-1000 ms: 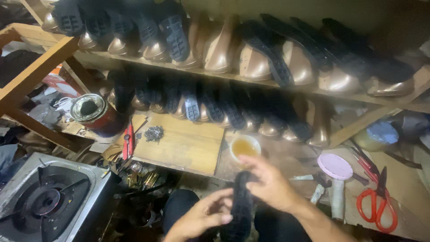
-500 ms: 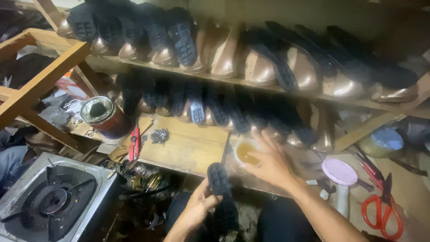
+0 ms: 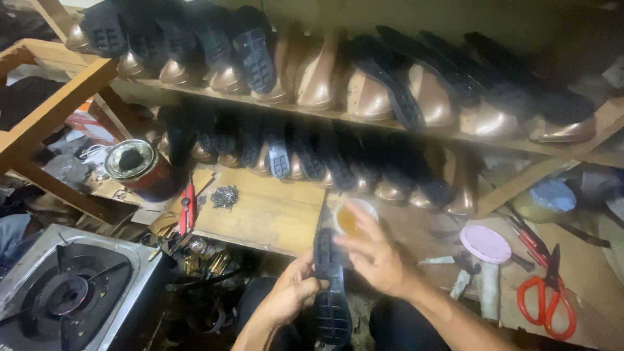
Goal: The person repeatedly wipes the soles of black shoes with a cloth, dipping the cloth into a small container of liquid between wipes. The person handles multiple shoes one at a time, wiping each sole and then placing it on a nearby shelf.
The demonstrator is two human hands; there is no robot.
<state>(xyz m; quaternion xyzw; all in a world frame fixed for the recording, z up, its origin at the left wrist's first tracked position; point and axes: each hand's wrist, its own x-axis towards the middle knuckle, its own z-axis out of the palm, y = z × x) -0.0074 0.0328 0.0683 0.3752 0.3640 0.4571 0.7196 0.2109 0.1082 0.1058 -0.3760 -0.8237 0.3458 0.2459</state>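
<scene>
Head view: the left hand (image 3: 291, 292) grips a black rubber shoe sole (image 3: 330, 286) by its left edge, tread side up, holding it lengthwise over the lap at about 6 o'clock in the picture. The right hand (image 3: 377, 257) holds nothing I can make out; its fingers are loosely spread and hover over the top end of the sole, fingertips just at the rim of a small white cup of amber liquid (image 3: 353, 218), probably glue, at 12 o'clock from the hands.

Judging from this, the step in hand is taking liquid from the cup to coat the sole. The next move would call for a light dip, without tipping the cup, which sits close to the near edge of the table (image 3: 416, 234).

Outward: at 11 o'clock lies a bare wooden board (image 3: 266, 211) with a little heap of dark nails (image 3: 224, 196); beyond it, at 10 o'clock, is a round tin (image 3: 138, 168). At 3 o'clock stand a pink-lidded jar (image 3: 486, 250) and red-handled scissors (image 3: 547, 296). At 9 o'clock is a gas stove (image 3: 65, 292).

Room is tight: a low shelf (image 3: 390, 123) of soled shoe lasts hangs just behind the cup, so any lift must stay low. The freest room is above the lap and the board.
</scene>
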